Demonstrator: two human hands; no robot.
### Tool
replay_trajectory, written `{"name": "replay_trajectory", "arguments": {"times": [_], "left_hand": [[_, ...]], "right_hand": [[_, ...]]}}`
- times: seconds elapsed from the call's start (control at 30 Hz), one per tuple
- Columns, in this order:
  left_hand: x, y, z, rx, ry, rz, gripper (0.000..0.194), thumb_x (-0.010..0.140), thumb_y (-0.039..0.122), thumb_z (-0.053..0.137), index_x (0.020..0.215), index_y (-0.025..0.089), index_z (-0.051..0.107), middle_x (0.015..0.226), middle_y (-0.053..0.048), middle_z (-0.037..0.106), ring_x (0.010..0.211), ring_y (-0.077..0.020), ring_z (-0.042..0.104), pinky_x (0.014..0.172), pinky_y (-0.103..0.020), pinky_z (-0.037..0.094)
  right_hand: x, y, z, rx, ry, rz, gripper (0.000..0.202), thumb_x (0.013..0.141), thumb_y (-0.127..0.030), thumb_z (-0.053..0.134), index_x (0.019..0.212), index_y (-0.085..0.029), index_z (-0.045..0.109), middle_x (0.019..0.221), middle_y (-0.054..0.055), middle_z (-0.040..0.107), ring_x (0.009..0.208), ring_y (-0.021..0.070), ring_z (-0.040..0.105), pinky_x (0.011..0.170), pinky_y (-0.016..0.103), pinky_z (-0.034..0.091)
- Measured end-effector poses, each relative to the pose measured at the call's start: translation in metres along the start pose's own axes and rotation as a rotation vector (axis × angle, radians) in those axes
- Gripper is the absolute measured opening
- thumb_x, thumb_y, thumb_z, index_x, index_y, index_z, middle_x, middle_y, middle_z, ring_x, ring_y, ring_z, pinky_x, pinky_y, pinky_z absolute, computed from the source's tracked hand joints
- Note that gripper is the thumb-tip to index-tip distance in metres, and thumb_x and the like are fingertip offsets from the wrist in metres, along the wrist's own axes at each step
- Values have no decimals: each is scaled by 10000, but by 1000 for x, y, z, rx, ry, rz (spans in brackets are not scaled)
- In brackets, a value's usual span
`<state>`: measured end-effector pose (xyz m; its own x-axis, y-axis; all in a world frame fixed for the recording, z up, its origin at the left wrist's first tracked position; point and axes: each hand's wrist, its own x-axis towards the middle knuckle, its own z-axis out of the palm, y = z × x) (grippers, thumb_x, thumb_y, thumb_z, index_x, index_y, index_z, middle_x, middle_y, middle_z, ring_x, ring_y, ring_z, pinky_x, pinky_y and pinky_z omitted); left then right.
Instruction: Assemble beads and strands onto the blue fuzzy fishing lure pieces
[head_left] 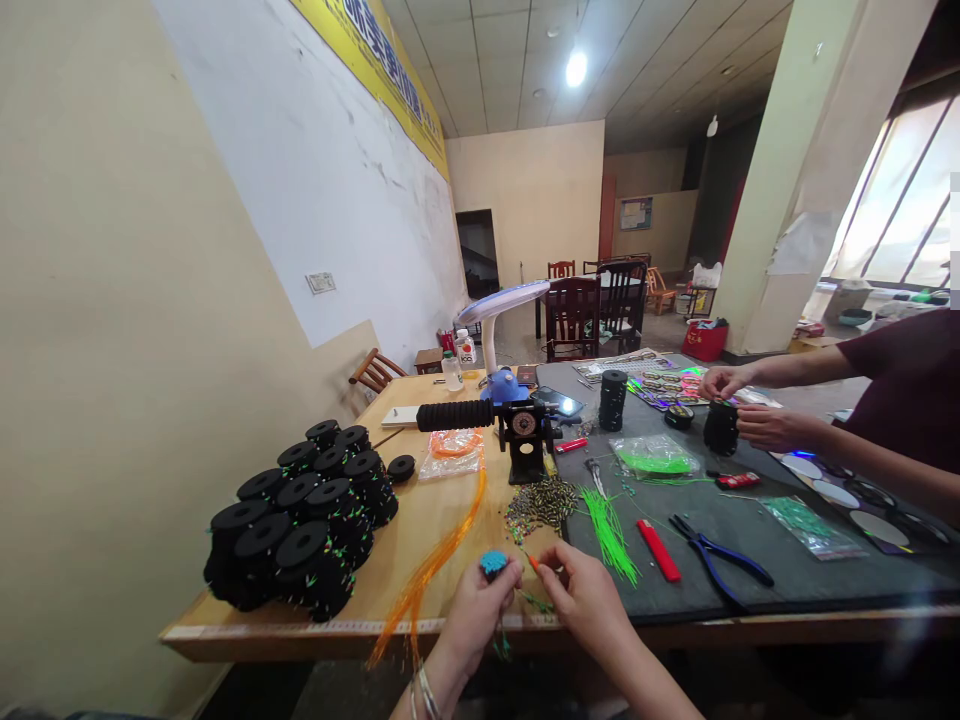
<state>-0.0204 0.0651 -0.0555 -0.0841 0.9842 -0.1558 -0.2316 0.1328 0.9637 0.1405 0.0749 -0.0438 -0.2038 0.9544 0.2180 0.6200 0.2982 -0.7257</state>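
At the table's front edge, my left hand (484, 600) is closed on a small bundle with a bright blue top (493, 563); green strands hang below it. Just to the right, my right hand (581, 590) pinches a small orange piece (533, 563) between thumb and fingertips. The two hands are close together but apart. Thin green threads (536, 602) show between and under them. Beyond the hands lies a pile of small beads (544, 503). Long orange strands (446, 545) run across the wood left of my left hand.
Stacked black foam spools (300, 510) fill the left side. A black winding device (525, 440) stands behind the beads. Green strands (607, 535), a red lighter-like bar (658, 550) and blue-handled pliers (720, 560) lie on the grey mat. At right, another person's hands (772, 425) hold a black spool.
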Motion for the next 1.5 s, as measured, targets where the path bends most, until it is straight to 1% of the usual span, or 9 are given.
{"name": "replay_trajectory", "arguments": {"times": [0.23,0.5,0.6,0.77,0.83,0.93,1.13,1.3,1.5], "left_hand": [[-3,9,-4,-70,89,9,547,485,557,839,721,116,617,557,58,519,443,-20,334,416,-152,198],[-10,16,-6,-127,132,-1,545,502,535,840,763,116,609,602,41,558,426,-13,347,391,-143,166],[-11,16,-5,-159,141,-7,528,509,528,837,748,122,597,597,47,547,420,-11,336,387,-141,149],[-11,13,0,-205,126,-25,512,492,499,851,717,127,581,587,50,536,412,-10,307,384,-146,128],[-11,11,2,-218,130,-29,512,496,493,852,727,129,576,591,52,534,417,-11,307,390,-145,134],[-12,9,5,-227,135,-26,506,502,490,852,719,133,567,588,53,527,428,-15,319,400,-147,152],[-15,10,8,-221,141,-9,518,482,522,851,665,134,560,554,60,499,427,-25,306,395,-164,150],[-16,10,9,-211,136,6,513,499,528,843,675,130,572,559,55,490,451,-34,308,403,-166,166],[-17,10,8,-183,74,-14,534,500,549,836,693,128,570,575,53,492,447,-28,308,406,-158,169]], "right_hand": [[2,-14,-8,-544,-123,34,159,860,-250,538,859,-174,678,873,86,730,809,226,691,632,256,420],[9,-18,1,-594,-94,68,173,829,-181,500,853,-148,668,911,127,718,847,237,685,668,269,436],[10,-6,0,-445,-20,77,138,816,-214,491,779,-175,618,782,80,702,725,197,660,619,249,410],[15,12,-3,335,24,128,166,781,-368,471,744,-207,487,566,-46,509,482,110,463,483,208,348],[15,13,-3,525,2,147,206,774,-403,459,770,-201,496,555,-73,423,464,91,390,462,199,318],[9,8,-2,586,-62,151,242,784,-411,475,809,-181,546,555,-86,355,468,79,346,459,194,275],[-10,-6,3,656,-217,149,299,820,-490,482,900,-202,496,662,-46,552,430,76,407,423,198,286],[-15,-13,4,493,-178,45,347,877,-468,428,970,-160,557,604,-27,559,591,134,519,607,243,395],[-8,-12,8,601,-177,101,455,836,-497,463,1117,-151,554,578,-46,512,523,128,459,539,235,360]]}}
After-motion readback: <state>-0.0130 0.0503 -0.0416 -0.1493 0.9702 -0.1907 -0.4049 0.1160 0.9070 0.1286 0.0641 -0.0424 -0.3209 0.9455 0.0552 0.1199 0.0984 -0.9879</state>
